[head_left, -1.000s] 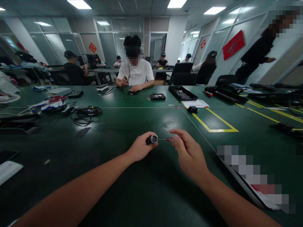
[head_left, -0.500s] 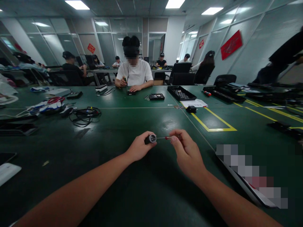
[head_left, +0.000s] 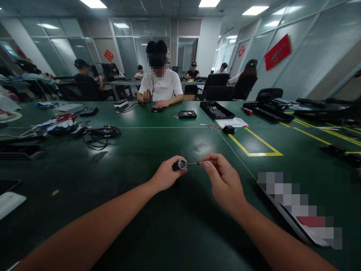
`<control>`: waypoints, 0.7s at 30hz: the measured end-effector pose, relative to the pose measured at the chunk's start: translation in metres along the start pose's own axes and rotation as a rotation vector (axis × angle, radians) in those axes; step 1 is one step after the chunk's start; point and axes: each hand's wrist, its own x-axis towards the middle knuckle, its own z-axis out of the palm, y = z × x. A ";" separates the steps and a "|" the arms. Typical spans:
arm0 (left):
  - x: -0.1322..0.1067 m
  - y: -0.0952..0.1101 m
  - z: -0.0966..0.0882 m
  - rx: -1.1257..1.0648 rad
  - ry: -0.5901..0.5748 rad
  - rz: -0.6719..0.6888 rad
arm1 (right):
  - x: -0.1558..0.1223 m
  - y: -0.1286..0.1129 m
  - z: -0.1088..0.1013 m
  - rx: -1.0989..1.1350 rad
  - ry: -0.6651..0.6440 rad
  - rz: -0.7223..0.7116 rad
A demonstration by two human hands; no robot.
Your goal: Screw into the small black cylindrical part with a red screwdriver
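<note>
A long dark-green table [head_left: 141,150] fills a bright glass-walled room with ceiling lights. Low over its near part, the left hand [head_left: 166,176] is closed around a short black cylinder [head_left: 179,165], whose silvery round end faces right and sticks out past the thumb and forefinger. Just to its right, the right hand [head_left: 225,184] pinches a thin screwdriver [head_left: 199,163] between thumb and fingertips. Its red collar shows at the fingers and its slim metal shaft lies level, the tip meeting the cylinder's silvery end. Both hands are held slightly above the tabletop, close together but not touching. To the right of the right hand a flat light panel [head_left: 284,216] lies at the table's edge, partly blurred. Farther back on the right is a yellow tape outline [head_left: 254,152], with a small black block [head_left: 228,130] and a sheet of paper [head_left: 232,122] at its far corner and a black tray [head_left: 216,110] behind them. To the left, well apart, lies a tangle of black cables [head_left: 101,136]. Across the table a person in a white shirt [head_left: 161,88] sits with both hands on the surface, and other people sit at desks beyond.
</note>
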 end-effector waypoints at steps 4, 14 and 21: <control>-0.002 0.003 0.001 0.019 -0.025 -0.001 | 0.001 -0.004 -0.001 -0.041 -0.026 -0.020; -0.003 0.003 0.002 0.043 0.001 0.008 | 0.000 0.007 0.001 0.045 0.001 0.024; -0.002 0.009 0.001 0.163 0.083 0.073 | 0.004 0.008 0.007 0.086 0.076 0.062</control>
